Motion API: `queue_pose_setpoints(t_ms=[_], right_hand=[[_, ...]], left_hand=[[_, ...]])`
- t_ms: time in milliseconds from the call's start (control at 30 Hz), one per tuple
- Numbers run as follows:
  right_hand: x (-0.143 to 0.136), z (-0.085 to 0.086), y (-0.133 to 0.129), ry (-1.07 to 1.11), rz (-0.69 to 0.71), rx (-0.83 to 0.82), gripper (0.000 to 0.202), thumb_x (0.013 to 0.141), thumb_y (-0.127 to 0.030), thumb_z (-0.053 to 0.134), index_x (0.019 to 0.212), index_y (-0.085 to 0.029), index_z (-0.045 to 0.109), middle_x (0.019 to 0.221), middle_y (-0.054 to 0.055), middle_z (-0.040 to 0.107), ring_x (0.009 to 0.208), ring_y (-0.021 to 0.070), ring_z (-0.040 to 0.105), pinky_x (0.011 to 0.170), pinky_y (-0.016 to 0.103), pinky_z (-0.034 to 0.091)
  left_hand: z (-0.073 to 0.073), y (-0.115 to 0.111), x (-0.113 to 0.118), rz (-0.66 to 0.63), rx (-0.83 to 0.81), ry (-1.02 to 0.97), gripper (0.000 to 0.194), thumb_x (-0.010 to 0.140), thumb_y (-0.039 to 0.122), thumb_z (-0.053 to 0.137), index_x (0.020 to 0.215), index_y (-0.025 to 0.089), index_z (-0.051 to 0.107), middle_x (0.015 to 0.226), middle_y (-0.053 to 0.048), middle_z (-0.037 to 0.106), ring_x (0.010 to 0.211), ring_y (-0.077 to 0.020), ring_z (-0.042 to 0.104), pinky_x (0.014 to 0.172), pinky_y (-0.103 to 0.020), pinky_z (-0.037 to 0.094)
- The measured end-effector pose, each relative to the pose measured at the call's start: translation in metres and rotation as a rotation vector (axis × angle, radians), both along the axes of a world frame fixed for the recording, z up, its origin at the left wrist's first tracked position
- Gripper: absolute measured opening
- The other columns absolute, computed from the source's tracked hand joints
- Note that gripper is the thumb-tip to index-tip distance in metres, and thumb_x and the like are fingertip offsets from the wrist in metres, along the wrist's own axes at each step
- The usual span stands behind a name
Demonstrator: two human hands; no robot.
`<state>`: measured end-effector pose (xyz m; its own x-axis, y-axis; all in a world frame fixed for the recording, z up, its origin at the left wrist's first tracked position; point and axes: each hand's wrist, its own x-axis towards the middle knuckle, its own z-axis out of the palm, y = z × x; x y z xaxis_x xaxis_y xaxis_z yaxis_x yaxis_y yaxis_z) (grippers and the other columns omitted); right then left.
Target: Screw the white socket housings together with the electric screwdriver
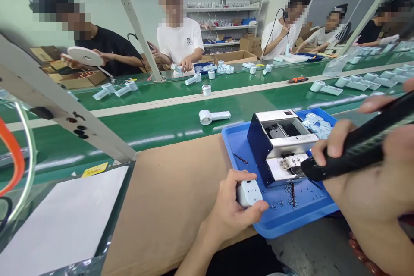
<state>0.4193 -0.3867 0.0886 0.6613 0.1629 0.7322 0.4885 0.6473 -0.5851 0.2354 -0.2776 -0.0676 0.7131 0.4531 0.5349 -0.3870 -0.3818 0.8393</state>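
Note:
My left hand grips a small white plastic part at the front left edge of a blue tray. My right hand holds a black electric screwdriver angled down to the left. Its tip touches the front outlet of a blue and silver screw feeder box that stands in the tray. Several small dark screws lie loose on the tray floor in front of the box. White plastic pieces are piled at the tray's back right.
A brown cardboard sheet covers the bench under the tray. Beyond runs a green conveyor belt carrying white handheld fans. Several people work on its far side. A slanted metal post stands at the left, above a white sheet.

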Motion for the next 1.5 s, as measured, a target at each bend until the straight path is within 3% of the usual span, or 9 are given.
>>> queue_pose_setpoints(t_ms=[67, 167, 367, 733, 900, 1033, 1167, 1267, 1500], right_hand=[[-0.022, 0.022, 0.002, 0.137, -0.005, -0.040, 0.044, 0.086, -0.066, 0.115, 0.114, -0.042, 0.092, 0.126, 0.000, 0.056, 0.052, 0.0065, 0.043, 0.026, 0.031, 0.039], [-0.041, 0.039, 0.001, 0.096, 0.036, -0.099, 0.029, 0.101, -0.061, 0.103, 0.120, -0.054, 0.084, 0.128, -0.001, 0.061, 0.054, 0.0113, 0.045, 0.029, 0.032, 0.041], [-0.032, 0.026, -0.004, -0.117, -0.035, -0.188, 0.057, 0.094, -0.057, 0.106, 0.140, -0.059, 0.075, 0.126, 0.003, 0.070, 0.079, 0.0323, 0.075, 0.037, 0.045, 0.058], [-0.054, 0.022, 0.027, -0.136, 0.036, -0.240, 0.060, 0.091, -0.062, 0.107, 0.140, -0.052, 0.075, 0.122, 0.006, 0.072, 0.085, 0.0366, 0.078, 0.041, 0.047, 0.062], [-0.064, 0.019, 0.031, -0.089, 0.091, -0.275, 0.058, 0.091, -0.062, 0.108, 0.138, -0.049, 0.075, 0.115, 0.006, 0.072, 0.075, 0.0334, 0.075, 0.036, 0.044, 0.058], [-0.074, 0.021, 0.032, 0.073, 0.271, -0.137, 0.053, 0.096, -0.052, 0.108, 0.139, -0.041, 0.080, 0.114, 0.003, 0.069, 0.048, 0.0203, 0.057, 0.023, 0.040, 0.044], [-0.077, 0.030, 0.032, 0.109, 0.414, -0.110, 0.036, 0.097, -0.052, 0.107, 0.117, -0.037, 0.081, 0.100, -0.002, 0.067, 0.040, 0.0164, 0.050, 0.026, 0.041, 0.047], [-0.069, 0.033, 0.030, 0.006, 0.364, -0.230, 0.043, 0.093, -0.064, 0.107, 0.114, -0.043, 0.076, 0.088, -0.003, 0.066, 0.046, 0.0218, 0.055, 0.031, 0.041, 0.052], [-0.043, 0.019, 0.027, -0.091, 0.065, -0.208, 0.065, 0.087, -0.069, 0.106, 0.138, -0.048, 0.071, 0.121, 0.006, 0.074, 0.074, 0.0333, 0.075, 0.040, 0.045, 0.062]], left_hand=[[0.001, 0.000, -0.001, 0.023, -0.007, 0.012, 0.055, 0.115, 0.075, 0.075, 0.141, 0.029, 0.065, 0.093, 0.002, 0.063, 0.072, -0.0155, 0.054, 0.070, -0.029, 0.045], [0.004, -0.001, -0.003, 0.068, -0.010, 0.052, 0.058, 0.113, 0.078, 0.076, 0.139, 0.027, 0.067, 0.102, -0.003, 0.071, 0.078, -0.0174, 0.060, 0.074, -0.030, 0.048], [0.014, -0.002, -0.003, 0.046, -0.035, 0.079, 0.062, 0.111, 0.082, 0.075, 0.131, 0.025, 0.064, 0.098, -0.001, 0.074, 0.074, -0.0158, 0.057, 0.069, -0.028, 0.043], [0.018, -0.002, 0.000, 0.007, -0.049, 0.107, 0.066, 0.109, 0.087, 0.071, 0.127, 0.024, 0.062, 0.092, -0.001, 0.073, 0.069, -0.0165, 0.058, 0.065, -0.029, 0.042], [0.015, -0.004, 0.003, 0.030, -0.015, 0.085, 0.062, 0.108, 0.081, 0.076, 0.130, 0.024, 0.064, 0.100, -0.005, 0.079, 0.077, -0.0203, 0.068, 0.069, -0.032, 0.049], [0.015, -0.004, 0.002, 0.036, -0.017, 0.096, 0.072, 0.109, 0.093, 0.066, 0.128, 0.023, 0.068, 0.096, -0.004, 0.077, 0.073, -0.0191, 0.064, 0.068, -0.032, 0.045], [0.017, -0.003, 0.000, 0.006, -0.051, 0.114, 0.082, 0.105, 0.101, 0.063, 0.128, 0.023, 0.069, 0.098, -0.005, 0.077, 0.076, -0.0192, 0.061, 0.069, -0.032, 0.045], [0.019, -0.002, -0.001, 0.007, -0.055, 0.136, 0.075, 0.109, 0.096, 0.064, 0.128, 0.023, 0.068, 0.086, 0.001, 0.069, 0.069, -0.0169, 0.054, 0.065, -0.031, 0.040], [0.020, 0.003, -0.006, 0.045, -0.037, 0.146, 0.066, 0.111, 0.087, 0.072, 0.132, 0.024, 0.066, 0.097, -0.001, 0.069, 0.080, -0.0192, 0.059, 0.074, -0.031, 0.049]])
